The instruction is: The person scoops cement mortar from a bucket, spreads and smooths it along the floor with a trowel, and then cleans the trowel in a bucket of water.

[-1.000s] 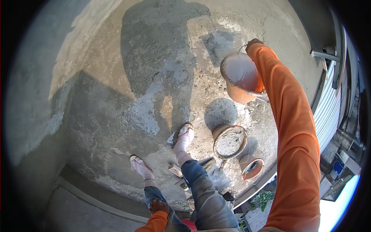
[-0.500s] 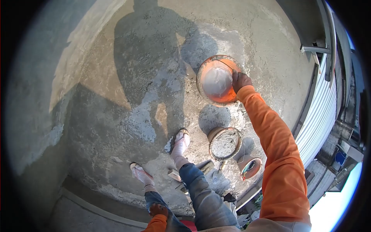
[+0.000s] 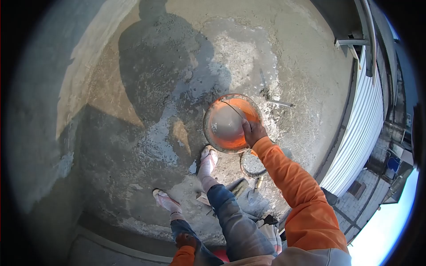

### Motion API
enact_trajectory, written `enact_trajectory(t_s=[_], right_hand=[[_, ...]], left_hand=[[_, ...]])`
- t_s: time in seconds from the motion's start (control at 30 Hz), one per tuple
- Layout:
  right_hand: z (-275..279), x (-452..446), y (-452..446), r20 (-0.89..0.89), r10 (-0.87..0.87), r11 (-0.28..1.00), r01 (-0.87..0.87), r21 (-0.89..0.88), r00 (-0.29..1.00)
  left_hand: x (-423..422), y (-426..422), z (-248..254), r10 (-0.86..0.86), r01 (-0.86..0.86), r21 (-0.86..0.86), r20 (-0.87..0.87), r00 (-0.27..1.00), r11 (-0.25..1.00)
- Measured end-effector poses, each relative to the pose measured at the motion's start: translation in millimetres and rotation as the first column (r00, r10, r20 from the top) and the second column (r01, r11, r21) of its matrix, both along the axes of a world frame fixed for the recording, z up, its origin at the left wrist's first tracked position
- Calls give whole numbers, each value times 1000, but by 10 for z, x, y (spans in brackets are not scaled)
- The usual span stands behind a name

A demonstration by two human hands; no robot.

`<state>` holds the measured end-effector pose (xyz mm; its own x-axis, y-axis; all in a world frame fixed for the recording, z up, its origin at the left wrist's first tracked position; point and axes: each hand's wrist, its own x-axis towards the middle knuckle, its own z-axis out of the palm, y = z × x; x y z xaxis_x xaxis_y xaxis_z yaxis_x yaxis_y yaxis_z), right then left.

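My right hand [image 3: 254, 132] grips the thin wire handle of a round orange bucket [image 3: 234, 144], its fingers closed. Cloudy greyish liquid [image 3: 226, 124] fills the lower part of this bucket. It hangs in front of my right foot, partly covering a smaller bucket [image 3: 253, 165] with grey contents. My left hand [image 3: 185, 240] is low by my left thigh, and its fingers are too dark and small to read. A trowel [image 3: 254, 193] lies on the floor just below the small bucket.
Wet, rough concrete floor [image 3: 133, 177] spreads around my feet. A bar-like metal object [image 3: 280, 103] lies to the right of the orange bucket. A wooden block [image 3: 203, 198] sits beside my right leg. A concrete wall rises at left; corrugated sheeting [image 3: 355, 133] borders the right edge.
My right hand has brought the orange bucket nearer my feet and a little left, over part of the small bucket. The metal bar has come into sight. My left hand has hardly moved.
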<state>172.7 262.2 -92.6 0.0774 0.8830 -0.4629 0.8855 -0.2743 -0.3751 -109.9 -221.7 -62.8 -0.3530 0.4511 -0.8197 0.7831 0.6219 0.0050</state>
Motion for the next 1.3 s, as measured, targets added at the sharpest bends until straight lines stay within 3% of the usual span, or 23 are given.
enact_trajectory(t_s=[0.13,0.2,0.33,0.43,0.53,0.7,0.73,0.9,1.03,1.17,1.3], right_hand=[[-12,-83,-391,-51,-25,1000,24,-12,998],[3,-107,-615,-132,-73,997,73,-8,989],[299,-223,-1004,-96,-127,988,118,-101,987],[526,-312,-1372,-166,-178,984,178,-16,970],[759,-407,-1719,-147,-271,962,272,-11,951],[933,-659,-2417,-63,-388,918,391,60,920],[969,-732,-2525,-91,-416,892,426,151,905],[1099,-891,-3002,-136,-597,773,612,163,790],[1002,-910,-3454,-90,-673,721,678,142,734],[1039,-979,-3837,-140,-724,674,736,66,676],[1059,-986,-4094,-72,-766,638,769,31,639]], left_hand=[[-153,-17,10,48,-47,-49,22,999,998],[-216,-30,59,2,-4,62,34,999,998],[-404,-172,43,-82,65,168,97,992,984],[-511,-50,67,-193,180,83,201,960,980],[-490,570,349,-271,335,-346,220,937,877],[-1084,365,228,-415,456,-240,201,887,857],[-1206,301,172,-403,444,-185,225,887,876],[-1510,126,130,-414,442,-51,267,870,896],[-1488,74,196,-450,505,-143,299,842,851],[-1465,-37,233,-477,522,-137,263,839,842],[-1459,-23,204,-542,583,-108,263,798,806]])
